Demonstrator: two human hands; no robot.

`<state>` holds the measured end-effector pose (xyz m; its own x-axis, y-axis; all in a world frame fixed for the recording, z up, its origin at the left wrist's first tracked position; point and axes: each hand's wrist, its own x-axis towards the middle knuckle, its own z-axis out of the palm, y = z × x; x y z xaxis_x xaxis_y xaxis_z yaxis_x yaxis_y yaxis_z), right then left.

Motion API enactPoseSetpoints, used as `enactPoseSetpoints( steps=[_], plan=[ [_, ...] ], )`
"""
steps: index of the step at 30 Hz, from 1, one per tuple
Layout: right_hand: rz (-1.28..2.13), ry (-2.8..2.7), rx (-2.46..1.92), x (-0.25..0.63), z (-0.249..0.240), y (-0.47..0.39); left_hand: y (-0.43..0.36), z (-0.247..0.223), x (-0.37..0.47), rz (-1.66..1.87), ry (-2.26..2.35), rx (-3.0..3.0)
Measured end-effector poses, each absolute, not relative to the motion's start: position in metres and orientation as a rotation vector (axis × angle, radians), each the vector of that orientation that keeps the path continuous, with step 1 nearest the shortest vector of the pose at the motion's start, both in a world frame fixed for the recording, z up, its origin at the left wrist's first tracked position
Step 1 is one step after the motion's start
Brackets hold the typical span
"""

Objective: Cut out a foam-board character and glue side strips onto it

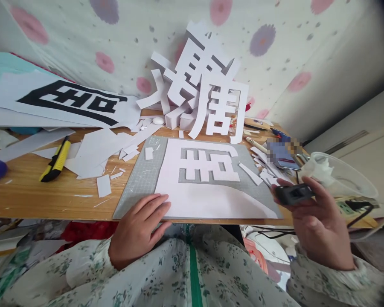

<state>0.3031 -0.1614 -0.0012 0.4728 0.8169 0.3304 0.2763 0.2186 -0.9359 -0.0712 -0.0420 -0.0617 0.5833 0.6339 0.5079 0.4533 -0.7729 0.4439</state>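
A white board sheet (198, 202) with a partly cut-out character lies on the grey cutting mat (136, 179). My left hand (141, 226) rests on the sheet's lower left edge, fingers stretched out and holding nothing. To the right of the mat, my right hand (323, 226) is raised with its fingers around a small black boxy device (294, 194); its exact kind does not show. A loose white strip (250, 174) lies at the sheet's right side.
Cut-out white characters (224, 106) lean at the back. A yellow utility knife (55, 160) lies left among white scraps (94, 149). A printed character sheet (73, 102) is back left. A clear plastic bowl (355, 175) and cables (365, 215) are right.
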Motion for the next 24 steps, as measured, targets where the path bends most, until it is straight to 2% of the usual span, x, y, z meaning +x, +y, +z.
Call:
enactPoseSetpoints(
  steps=[6, 11, 17, 21, 24],
  plan=[
    [0.447, -0.864, -1.016, 0.272, -0.005, -0.136, -0.039, -0.064, -0.073, 0.953, 0.869, 2.663],
    [0.810, -1.018, -0.926, 0.229, -0.003, -0.118, -0.043, -0.074, -0.068, 1.015, 0.937, 2.672],
    [1.101, -0.998, -1.036, 0.179, -0.008, -0.089, -0.050, -0.094, -0.065, 1.093, 1.079, 2.137],
    [0.933, -1.013, -1.100, 0.161, -0.024, -0.077, -0.049, -0.086, -0.066, 1.060, 1.024, 1.904],
    [0.709, -1.171, -1.304, 0.150, -0.027, -0.074, -0.047, -0.083, -0.067, 1.054, 0.983, 1.778]
  ],
)
